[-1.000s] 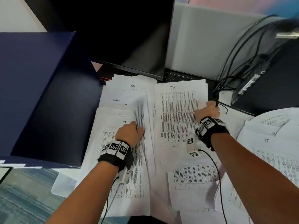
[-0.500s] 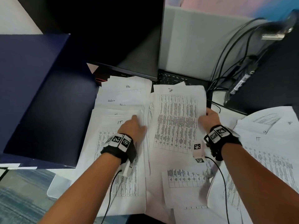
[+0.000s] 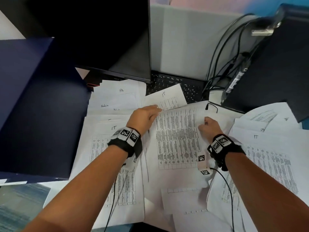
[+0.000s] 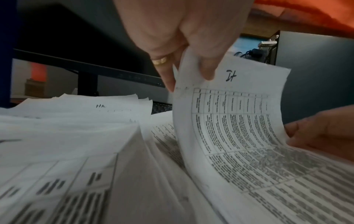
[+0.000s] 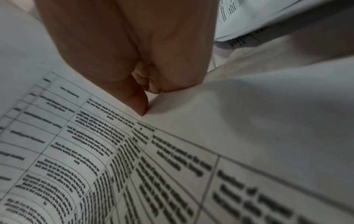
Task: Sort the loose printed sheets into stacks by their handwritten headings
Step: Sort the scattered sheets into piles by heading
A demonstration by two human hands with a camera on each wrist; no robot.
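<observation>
A printed sheet headed "IT" (image 3: 177, 136) lies in the middle of the desk, its top end curled up off the pile. My left hand (image 3: 155, 109) pinches that raised top edge; in the left wrist view the thumb and fingers (image 4: 206, 71) clamp the sheet (image 4: 239, 121) beside the heading. My right hand (image 3: 204, 121) grips the sheet's right edge, with the thumb (image 5: 139, 104) on the printed sheet (image 5: 134, 166) and the fingers curled. An "IT" stack (image 3: 113, 128) lies left, an "HR" stack (image 3: 122, 90) behind it, and another "IT" pile (image 3: 255, 136) to the right.
A dark blue folder (image 3: 33, 106) stands open at the left. Behind the papers are a black monitor (image 3: 100, 30) and a laptop keyboard (image 3: 175, 81). Cables (image 3: 225, 64) and a dark computer case (image 3: 275, 72) fill the back right. More loose sheets (image 3: 184, 201) lie near me.
My left hand left the left "IT" stack, crossed to the middle sheet and lifted its top edge. My right hand slid nearer along the right edge.
</observation>
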